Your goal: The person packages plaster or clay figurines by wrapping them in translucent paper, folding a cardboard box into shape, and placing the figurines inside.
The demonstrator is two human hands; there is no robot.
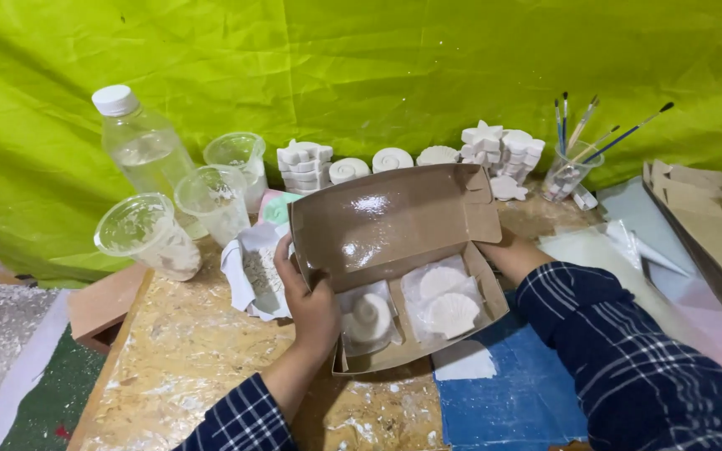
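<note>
On the chipboard desk (185, 351), both hands grip the open brown cardboard box (394, 250) holding white plaster shell casts (449, 313), left hand (311, 305) clamped on its near wall, right hand (507, 250) apparently behind the far side; level support advisable.

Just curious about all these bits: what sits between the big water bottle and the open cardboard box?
In the head view, two clear plastic cups stand between the water bottle and the cardboard box, with a white bag of powder just left of the box.
</note>
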